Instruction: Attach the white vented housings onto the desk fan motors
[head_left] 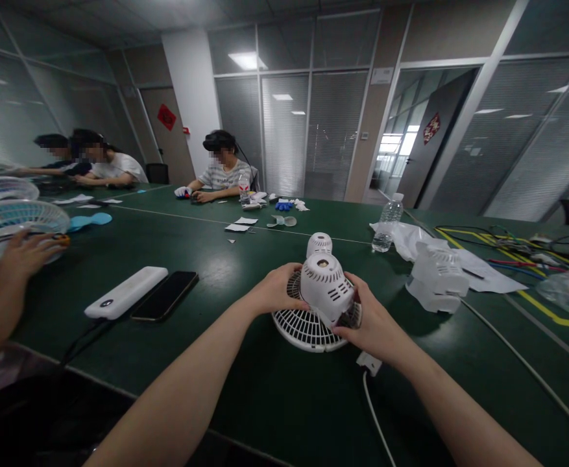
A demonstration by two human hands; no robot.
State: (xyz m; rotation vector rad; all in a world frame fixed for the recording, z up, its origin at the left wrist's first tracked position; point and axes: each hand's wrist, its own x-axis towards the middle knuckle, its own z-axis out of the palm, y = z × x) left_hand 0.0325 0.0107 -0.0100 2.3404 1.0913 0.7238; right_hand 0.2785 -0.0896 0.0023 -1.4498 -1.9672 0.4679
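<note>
A white, vented fan motor housing (327,288) is between my two hands, over a round white fan grille (313,334) on the green table. My left hand (279,288) grips the left side, its thumb toward me at the front. On the right side, my right hand (369,318) curls around with thumb low and fingers partly hidden behind. Just beyond the housing rises a smaller white vented piece (319,242). A white plug-like block (369,363) with a pale cable lies by my right wrist.
White power bank (127,292) and black phone (165,296) lie left. A white plastic fan part (437,277), clear bottle (388,224) and cables (532,246) are right. A fan blade (282,221) lies ahead. A neighbour's hand (26,256) touches another grille (21,217); people sit across.
</note>
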